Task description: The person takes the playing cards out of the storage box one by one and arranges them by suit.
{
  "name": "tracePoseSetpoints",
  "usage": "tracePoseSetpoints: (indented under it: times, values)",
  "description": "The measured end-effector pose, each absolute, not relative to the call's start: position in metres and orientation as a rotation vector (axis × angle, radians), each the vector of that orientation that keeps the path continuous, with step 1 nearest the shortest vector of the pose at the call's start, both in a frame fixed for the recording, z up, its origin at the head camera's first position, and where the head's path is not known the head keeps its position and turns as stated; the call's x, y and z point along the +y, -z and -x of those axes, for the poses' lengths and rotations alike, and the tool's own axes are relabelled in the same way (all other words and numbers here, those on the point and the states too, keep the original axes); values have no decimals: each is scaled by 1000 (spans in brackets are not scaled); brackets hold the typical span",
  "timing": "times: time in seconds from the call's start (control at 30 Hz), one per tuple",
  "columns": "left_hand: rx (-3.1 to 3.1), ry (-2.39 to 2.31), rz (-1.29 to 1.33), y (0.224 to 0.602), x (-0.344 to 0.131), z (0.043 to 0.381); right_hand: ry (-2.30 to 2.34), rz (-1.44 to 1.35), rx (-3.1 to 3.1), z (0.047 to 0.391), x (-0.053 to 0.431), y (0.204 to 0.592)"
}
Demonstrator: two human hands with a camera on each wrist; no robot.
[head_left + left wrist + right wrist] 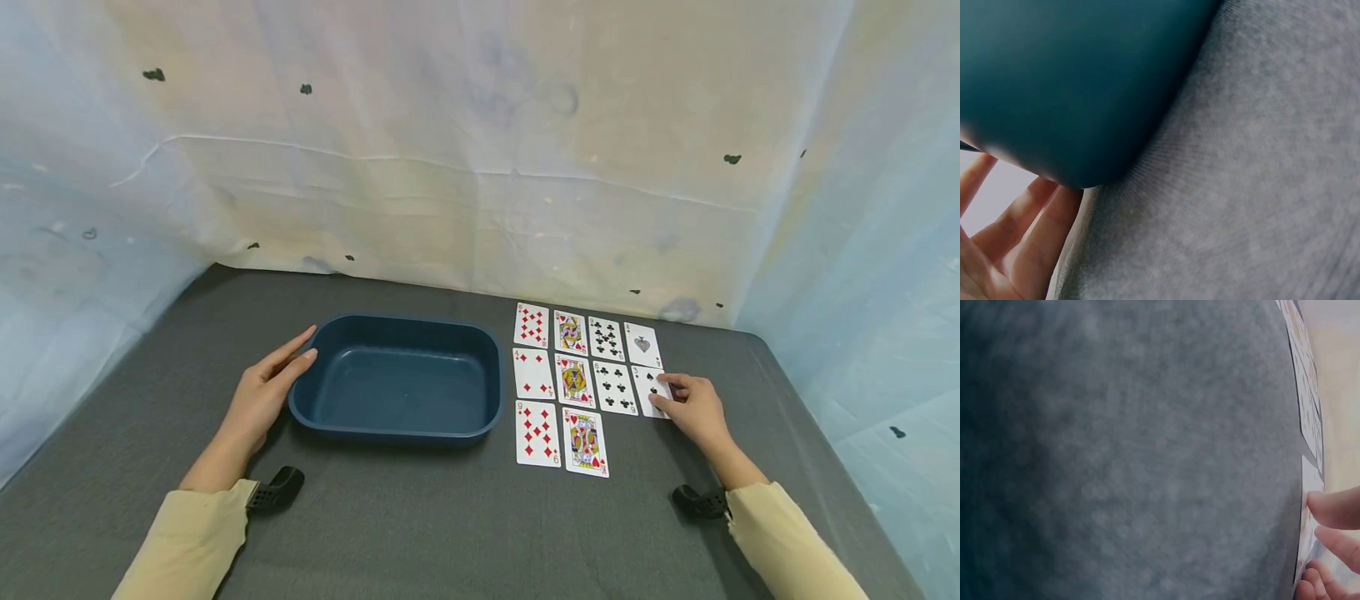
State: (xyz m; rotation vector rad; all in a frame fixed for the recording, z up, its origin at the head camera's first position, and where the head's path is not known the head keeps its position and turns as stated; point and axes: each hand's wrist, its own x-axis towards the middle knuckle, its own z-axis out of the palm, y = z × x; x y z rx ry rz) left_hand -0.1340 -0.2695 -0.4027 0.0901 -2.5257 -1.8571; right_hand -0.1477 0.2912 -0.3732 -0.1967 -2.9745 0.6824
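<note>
My left hand [258, 392] rests against the left end of a dark blue rectangular tray [397, 438], thumb and fingers extended at its rim. In the left wrist view, its fingers [1047, 240] touch the tray's underside edge. With thumb and fingertips, my right hand [697, 410] touches a spade playing card [647, 406] lying flat at the right end of the middle row. The hand covers that card's right part. Just above lies the ace of spades [642, 345]; to its left is the six of clubs [615, 387]. The right wrist view shows the fingertips [1329, 509] at the card.
More face-up cards form columns by suit: diamonds, with the four of diamonds [533, 374], hearts, with the king of hearts [586, 442], and clubs [606, 338]. Grey cloth [450, 533] covers the table. A patterned curtain [480, 208] hangs behind and at both sides.
</note>
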Motion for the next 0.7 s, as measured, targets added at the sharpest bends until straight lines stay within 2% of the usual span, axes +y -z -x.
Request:
tracePoseSetpoints:
  times: [0.33, 0.57, 0.7]
  values:
    - [-2608, 1768, -89, 396, -270, 134, -716, 221, -2900, 146, 281, 366]
    - [-2768, 1396, -3, 372, -266, 134, -731, 135, -2760, 144, 261, 361]
    - [-2807, 1218, -3, 352, -256, 135, -674, -5, -2657, 144, 248, 362]
